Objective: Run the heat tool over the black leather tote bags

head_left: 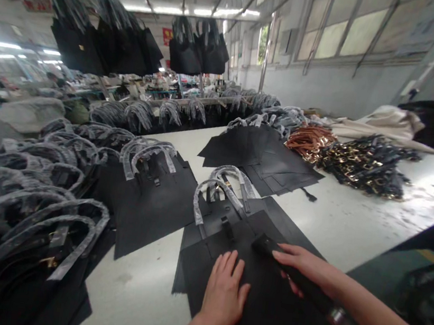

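My left hand (224, 291) lies flat, fingers stretched, on a black bag panel (231, 239) that rests on the white table (353, 218). The panel carries two handles (222, 184) wrapped in clear film. My right hand (303, 267) is closed around a long black tool (326, 305) with a metal band, whose tip touches the panel beside my left hand's fingers.
A second black bag with wrapped handles (151, 175) lies to the left, and a heap of such bags (28, 201) fills the left side. Flat black panels (261, 155), brown straps (308, 140) and dark metal-fitted straps (365, 160) lie further back. Finished bags (192, 47) hang overhead.
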`<state>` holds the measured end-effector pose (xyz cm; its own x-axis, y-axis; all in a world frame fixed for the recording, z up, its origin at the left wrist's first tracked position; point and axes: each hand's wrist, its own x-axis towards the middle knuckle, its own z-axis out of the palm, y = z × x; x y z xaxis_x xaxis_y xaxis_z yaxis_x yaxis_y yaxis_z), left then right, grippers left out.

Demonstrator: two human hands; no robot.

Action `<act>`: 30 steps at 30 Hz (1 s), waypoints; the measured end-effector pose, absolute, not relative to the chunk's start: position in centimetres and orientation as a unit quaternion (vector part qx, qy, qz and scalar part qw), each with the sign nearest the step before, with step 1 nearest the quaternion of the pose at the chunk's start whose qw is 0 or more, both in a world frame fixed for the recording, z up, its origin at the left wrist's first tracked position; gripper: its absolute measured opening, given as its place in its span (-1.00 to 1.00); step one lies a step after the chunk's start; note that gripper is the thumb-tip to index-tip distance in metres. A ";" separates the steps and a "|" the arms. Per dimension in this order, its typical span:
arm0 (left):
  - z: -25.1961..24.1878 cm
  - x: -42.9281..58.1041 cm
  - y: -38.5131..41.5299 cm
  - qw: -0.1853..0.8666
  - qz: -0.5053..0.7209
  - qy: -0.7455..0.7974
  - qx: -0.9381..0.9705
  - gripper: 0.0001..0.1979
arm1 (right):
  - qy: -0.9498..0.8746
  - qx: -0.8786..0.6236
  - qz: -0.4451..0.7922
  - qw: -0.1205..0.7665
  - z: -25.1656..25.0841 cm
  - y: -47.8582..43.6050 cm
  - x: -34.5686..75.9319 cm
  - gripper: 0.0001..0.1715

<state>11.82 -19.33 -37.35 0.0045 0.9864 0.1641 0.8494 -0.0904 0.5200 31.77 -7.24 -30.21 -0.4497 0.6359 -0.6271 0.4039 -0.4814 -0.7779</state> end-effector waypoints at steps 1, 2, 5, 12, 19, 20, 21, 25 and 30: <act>-37.6 11.7 -19.4 0.132 0.235 0.660 0.702 -0.53 | -0.503 -0.518 0.686 0.087 -30.3 -6.6 31.2 -0.31; -37.7 11.6 -19.4 0.126 0.225 0.659 0.706 -0.52 | -0.507 -0.521 0.680 0.095 -30.4 -6.1 30.5 -0.33; -37.4 11.2 -19.5 0.111 0.212 0.658 0.714 -0.51 | -0.534 -0.528 0.643 0.150 -30.4 -4.8 28.3 -0.34; -37.7 11.3 -19.9 0.098 0.248 0.654 0.708 -0.51 | -0.568 -0.524 0.612 0.170 -28.1 -4.7 28.9 -0.48; -37.8 11.4 -19.9 0.095 0.275 0.638 0.713 -0.51 | -0.542 -0.530 0.651 0.047 -29.1 -4.9 30.0 -0.50; -37.9 11.4 -19.9 0.092 0.275 0.639 0.712 -0.52 | -0.550 -0.532 0.641 0.065 -29.2 -4.9 29.4 -0.51; -38.0 11.4 -19.9 0.089 0.275 0.641 0.711 -0.52 | -0.560 -0.532 0.628 0.088 -29.2 -5.0 28.8 -0.50; -38.7 11.6 -19.9 0.070 0.277 0.629 0.723 -0.55 | -0.595 -0.509 0.605 0.144 -28.1 -5.5 27.2 -0.40; -38.9 11.6 -19.8 0.049 0.280 0.597 0.750 -0.64 | -0.587 -0.513 0.619 0.099 -26.2 -5.9 27.8 -0.29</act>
<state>11.58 -19.78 -38.91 0.1306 0.9229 0.3623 0.8679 -0.2830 0.4082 27.83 -5.95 -26.18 -0.4551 0.7239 -0.5186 0.4797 -0.2914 -0.8276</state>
